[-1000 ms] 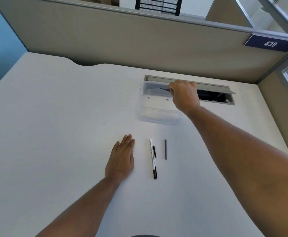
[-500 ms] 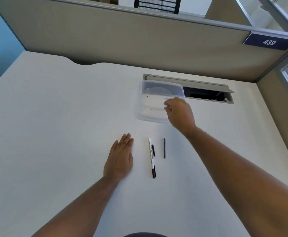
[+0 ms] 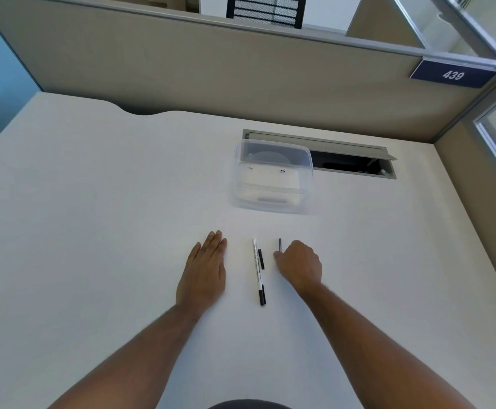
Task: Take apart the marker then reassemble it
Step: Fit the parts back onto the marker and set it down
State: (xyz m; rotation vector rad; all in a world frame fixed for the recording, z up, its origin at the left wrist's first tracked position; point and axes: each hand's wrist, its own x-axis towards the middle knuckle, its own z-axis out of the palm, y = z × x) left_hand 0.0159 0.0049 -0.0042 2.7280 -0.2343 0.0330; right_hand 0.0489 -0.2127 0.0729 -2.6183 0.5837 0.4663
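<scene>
A white marker barrel [image 3: 256, 268] with a black end lies lengthwise on the white desk [image 3: 108, 216] between my hands. Touching its right side is a short black piece [image 3: 261, 259]. Further right lies a thin dark rod [image 3: 279, 245]; only its far end shows. My right hand [image 3: 298, 264] is curled over the rod's near part, thumb and fingertips pinched on it. To the left of the barrel, my left hand [image 3: 205, 267] rests flat, palm down, fingers together, holding nothing.
A clear plastic container [image 3: 273, 145] stands beyond the marker parts, with two tiny dark specks inside. Behind it is an open cable slot [image 3: 356, 165] in the desk. Beige partition walls close the back and right sides.
My right hand has pulled back from the container toward me and come down onto the thin rod. The left hand, the barrel and the short black piece have not moved.
</scene>
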